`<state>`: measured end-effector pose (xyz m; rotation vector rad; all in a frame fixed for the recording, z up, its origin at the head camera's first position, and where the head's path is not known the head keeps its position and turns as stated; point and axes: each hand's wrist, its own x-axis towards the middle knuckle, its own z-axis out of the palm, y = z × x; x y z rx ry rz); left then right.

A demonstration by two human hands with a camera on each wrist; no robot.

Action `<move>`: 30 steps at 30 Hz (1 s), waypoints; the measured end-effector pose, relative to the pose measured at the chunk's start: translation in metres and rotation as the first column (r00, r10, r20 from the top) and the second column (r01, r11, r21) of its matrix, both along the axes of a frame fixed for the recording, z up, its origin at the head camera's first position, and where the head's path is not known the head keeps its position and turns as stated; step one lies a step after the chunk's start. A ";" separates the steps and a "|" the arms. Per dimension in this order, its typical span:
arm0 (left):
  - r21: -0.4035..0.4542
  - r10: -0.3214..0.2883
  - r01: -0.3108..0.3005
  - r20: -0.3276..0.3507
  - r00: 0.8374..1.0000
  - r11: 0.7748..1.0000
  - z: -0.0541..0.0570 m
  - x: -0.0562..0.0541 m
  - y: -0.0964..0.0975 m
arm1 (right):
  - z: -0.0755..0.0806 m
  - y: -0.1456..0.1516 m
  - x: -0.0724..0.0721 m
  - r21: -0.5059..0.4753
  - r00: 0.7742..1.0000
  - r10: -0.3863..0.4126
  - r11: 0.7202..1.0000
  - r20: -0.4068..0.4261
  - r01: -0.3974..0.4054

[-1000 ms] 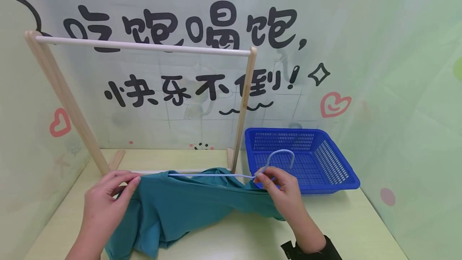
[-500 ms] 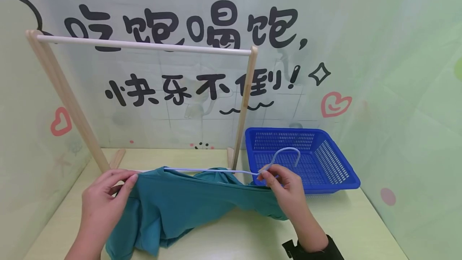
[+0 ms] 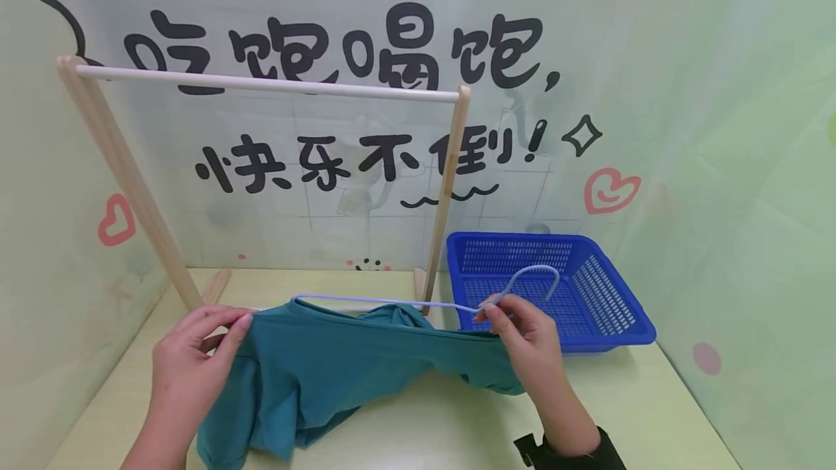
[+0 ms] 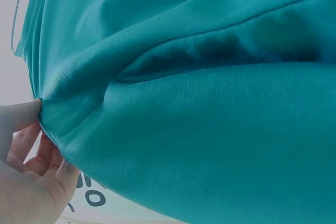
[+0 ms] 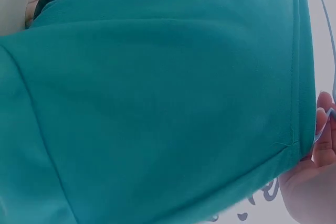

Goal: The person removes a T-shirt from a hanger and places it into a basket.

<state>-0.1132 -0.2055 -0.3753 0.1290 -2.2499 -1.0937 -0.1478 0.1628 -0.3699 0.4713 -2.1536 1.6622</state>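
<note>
A teal shirt (image 3: 366,361) stretches between both hands over the table. My left hand (image 3: 186,368) pinches its edge between thumb and fingers at the left end; in the left wrist view that hand (image 4: 39,184) grips a gathered fold. A thin light-blue hanger (image 3: 537,267) is pinched by my right hand (image 3: 532,339) near the base of its hook. The hook points right, over the basket. The hanger's long straight part runs left along the shirt's upper edge, and its far end goes behind the fabric. In the right wrist view, the right-hand fingers (image 5: 323,153) lie at the hemmed edge.
Behind the shirt stands a rack with wooden posts (image 3: 444,201) and a white top bar (image 3: 268,84). A blue perforated basket (image 3: 610,303) sits at the back right of the pale table (image 3: 627,412). A printed sheet hangs behind.
The hanger has risen slightly off the shirt's upper edge, and its hook has swung to the right with my right hand. My left hand keeps its pinch at nearly the same place.
</note>
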 end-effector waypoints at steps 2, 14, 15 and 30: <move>-0.004 0.004 -0.004 0.013 1.000 1.000 -0.001 0.000 0.000 | 0.001 0.001 0.000 -0.021 1.000 -0.008 1.000 0.018 0.008; -0.044 -0.034 0.036 0.031 0.999 0.998 -0.008 -0.002 -0.001 | -0.001 -0.004 0.000 0.013 0.998 0.034 0.999 0.049 -0.035; -0.050 -0.042 0.043 0.033 0.999 0.998 -0.010 -0.002 -0.001 | -0.001 -0.005 0.000 0.020 0.998 0.042 0.999 0.038 -0.043; -0.004 -0.203 0.203 0.008 0.979 0.979 -0.020 -0.004 0.010 | -0.004 -0.008 -0.003 0.158 0.992 0.119 0.981 -0.029 -0.113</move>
